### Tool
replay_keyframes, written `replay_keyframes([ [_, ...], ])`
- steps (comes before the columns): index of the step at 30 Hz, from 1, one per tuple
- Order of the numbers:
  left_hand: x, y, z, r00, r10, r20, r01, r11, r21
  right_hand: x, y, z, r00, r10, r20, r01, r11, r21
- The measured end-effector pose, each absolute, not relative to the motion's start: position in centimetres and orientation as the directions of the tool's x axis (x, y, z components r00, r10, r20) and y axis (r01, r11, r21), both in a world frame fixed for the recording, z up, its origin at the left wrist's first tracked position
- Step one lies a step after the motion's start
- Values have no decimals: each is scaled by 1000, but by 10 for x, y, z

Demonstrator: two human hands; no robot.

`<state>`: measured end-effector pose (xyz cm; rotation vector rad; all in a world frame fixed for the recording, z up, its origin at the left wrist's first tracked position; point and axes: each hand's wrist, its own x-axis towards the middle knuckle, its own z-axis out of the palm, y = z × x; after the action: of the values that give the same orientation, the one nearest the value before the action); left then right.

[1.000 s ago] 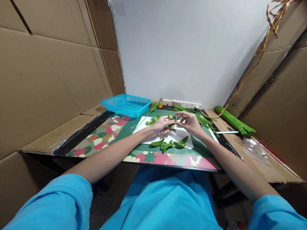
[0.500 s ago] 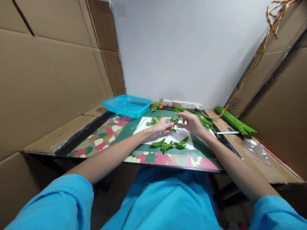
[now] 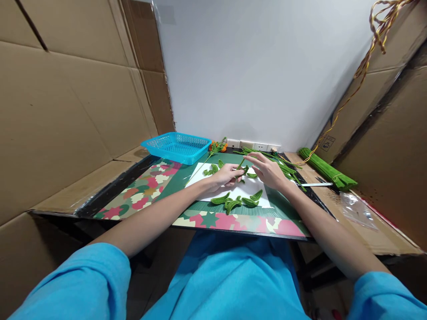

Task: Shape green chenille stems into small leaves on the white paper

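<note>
My left hand (image 3: 228, 175) is closed on a green pipe cleaner (image 3: 240, 163), whose free end points up and away from me. A curled green part of it shows beside the fingertips. My right hand (image 3: 267, 170) is just to the right, its fingers stretched out toward the tip of the pipe cleaner and the thumb apart from them. Whether a fingertip touches the tip is hard to tell. Below the hands, several leaf shapes of bent green pipe cleaner (image 3: 232, 203) lie on a white sheet (image 3: 203, 200). More such leaves (image 3: 211, 169) lie behind my left hand.
A blue plastic basket (image 3: 187, 156) stands at the back left, beside orange flowers (image 3: 223, 146) on a green stem. Loose green pipe cleaners (image 3: 285, 169) lie behind my right hand. Farther right are a tied bundle (image 3: 328, 171), a white-handled tool (image 3: 315, 184) and a clear bag (image 3: 356, 209).
My right hand has turned slightly, its fingers now straighter and closer to the pipe cleaner's tip, with the thumb farther from my left hand. My left hand has barely moved.
</note>
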<state>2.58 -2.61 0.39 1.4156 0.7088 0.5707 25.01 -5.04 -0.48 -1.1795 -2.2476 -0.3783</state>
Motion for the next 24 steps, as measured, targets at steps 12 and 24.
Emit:
replay_keyframes([
  [12,22,-33,3,739,668,-88,11,118,993,248,-49,-8,-433,645,631,801,595,-59],
  [24,24,-25,-5,730,680,-77,-25,138,990,245,-42,-16,-349,706,617,675,646,-357],
])
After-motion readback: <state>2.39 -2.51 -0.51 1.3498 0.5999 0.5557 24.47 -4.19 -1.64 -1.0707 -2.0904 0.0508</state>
